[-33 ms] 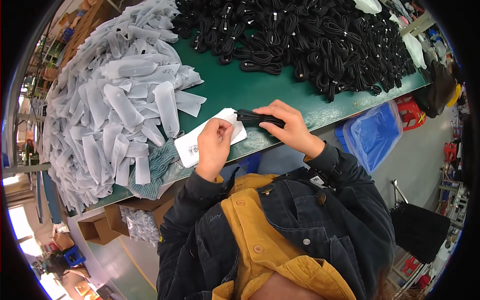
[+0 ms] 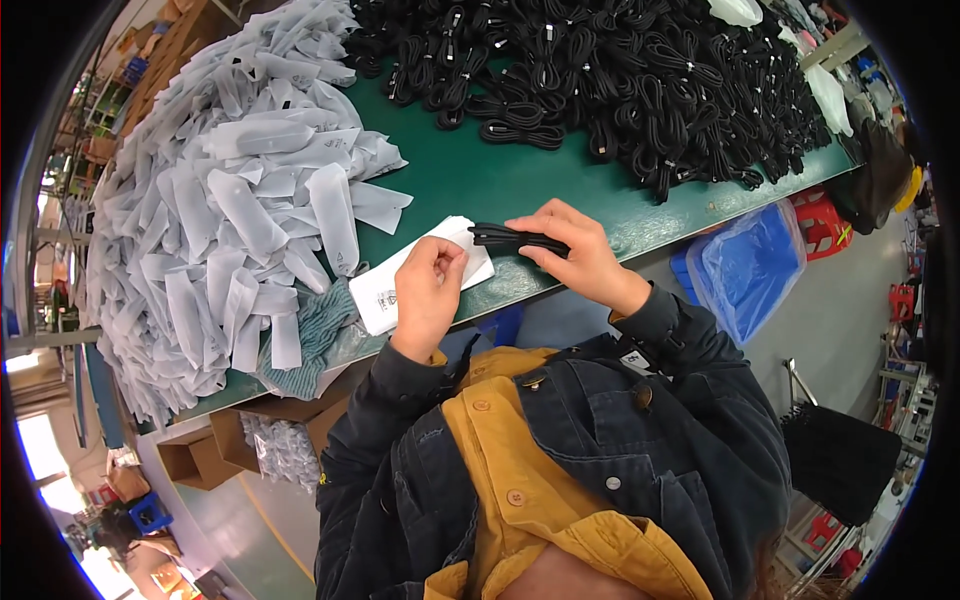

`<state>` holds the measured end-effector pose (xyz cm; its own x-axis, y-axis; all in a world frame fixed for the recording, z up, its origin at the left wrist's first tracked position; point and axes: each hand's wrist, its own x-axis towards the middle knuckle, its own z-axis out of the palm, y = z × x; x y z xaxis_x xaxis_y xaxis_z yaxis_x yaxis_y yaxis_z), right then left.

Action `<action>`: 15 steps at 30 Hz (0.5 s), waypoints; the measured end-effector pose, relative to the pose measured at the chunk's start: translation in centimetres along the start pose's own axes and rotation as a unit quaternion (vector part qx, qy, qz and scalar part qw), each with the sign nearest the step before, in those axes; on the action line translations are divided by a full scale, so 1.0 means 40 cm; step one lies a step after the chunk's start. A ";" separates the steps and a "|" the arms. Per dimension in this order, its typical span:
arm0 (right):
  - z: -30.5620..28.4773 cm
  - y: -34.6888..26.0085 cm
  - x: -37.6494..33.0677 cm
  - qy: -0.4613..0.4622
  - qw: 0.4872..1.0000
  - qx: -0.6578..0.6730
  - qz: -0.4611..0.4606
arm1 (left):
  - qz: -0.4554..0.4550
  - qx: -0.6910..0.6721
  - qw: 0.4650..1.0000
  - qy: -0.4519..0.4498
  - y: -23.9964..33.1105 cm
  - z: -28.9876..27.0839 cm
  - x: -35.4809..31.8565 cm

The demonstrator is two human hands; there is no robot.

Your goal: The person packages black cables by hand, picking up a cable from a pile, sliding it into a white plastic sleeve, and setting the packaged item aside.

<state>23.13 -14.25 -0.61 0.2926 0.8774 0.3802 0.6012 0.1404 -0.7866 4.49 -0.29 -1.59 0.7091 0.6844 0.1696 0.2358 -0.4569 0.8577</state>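
Observation:
My left hand (image 2: 428, 290) pinches the open end of a flat white plastic bag (image 2: 385, 285) that lies at the near edge of the green table (image 2: 470, 180). In my right hand (image 2: 578, 255) is a coiled black cable bundle (image 2: 505, 238), held level with its left end at the bag's mouth. How far the cable sits inside the bag is unclear.
A big heap of empty white bags (image 2: 230, 200) covers the table's left side, and a mass of black cable bundles (image 2: 620, 70) covers the far right. A teal cloth (image 2: 315, 330) lies by the bags. A blue bin (image 2: 750, 265) and cardboard boxes (image 2: 200, 455) stand on the floor.

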 end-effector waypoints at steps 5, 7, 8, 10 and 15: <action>-0.010 -0.010 0.003 -0.009 0.993 -0.104 -0.049 | -0.027 -0.072 0.997 0.000 0.003 -0.011 0.003; -0.014 -0.009 0.012 -0.020 0.984 -0.140 -0.104 | -0.029 -0.081 0.996 -0.004 0.011 -0.014 0.004; -0.015 -0.008 0.016 -0.025 0.978 -0.158 -0.131 | 0.008 -0.066 0.998 -0.010 0.019 -0.015 0.002; -0.017 -0.004 0.020 -0.044 0.986 -0.119 -0.103 | 0.082 -0.037 0.996 -0.023 0.040 -0.017 0.001; 0.002 -0.002 0.037 -0.116 0.972 0.124 0.163 | 0.243 0.085 0.966 -0.011 0.051 -0.028 0.018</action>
<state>23.44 -12.93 -0.03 0.2445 0.9696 -0.0071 0.2985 -0.0822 -0.9509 4.75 -0.09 0.83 0.7772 0.3532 0.5208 -0.0249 -0.8097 0.5863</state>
